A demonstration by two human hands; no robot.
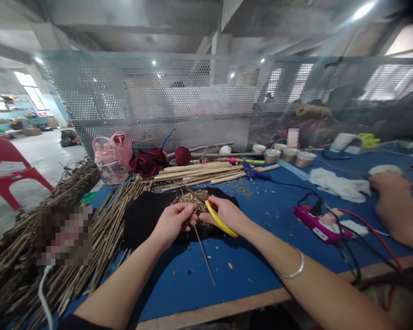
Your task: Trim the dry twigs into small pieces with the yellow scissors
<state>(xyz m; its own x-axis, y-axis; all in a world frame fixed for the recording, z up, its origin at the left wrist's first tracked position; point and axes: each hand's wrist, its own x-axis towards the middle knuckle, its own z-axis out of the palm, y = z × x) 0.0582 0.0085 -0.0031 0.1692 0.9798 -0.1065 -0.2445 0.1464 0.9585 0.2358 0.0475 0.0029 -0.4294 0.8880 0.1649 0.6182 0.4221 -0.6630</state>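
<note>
My left hand [174, 222] is closed in a pinch on a thin dry stalk [203, 256], whose lower end slants toward the table's front edge. Close beside it, my right hand [227, 215] is wrapped around yellow-handled scissors [222, 222]; their dark blades point up and left. Behind my fingers lies a heap of dry plant scraps [189, 197] on a black cloth [137, 217]. Where the blades meet the stalk, if at all, I cannot make out.
Long bundled stalks [103, 229] cover the left side. Peeled sticks [199, 173], a blue glue gun [253, 172], a pink bottle [112, 158] and small pots [304, 158] stand farther back. At right are a purple power strip [320, 224], cables and another person's hand [395, 201].
</note>
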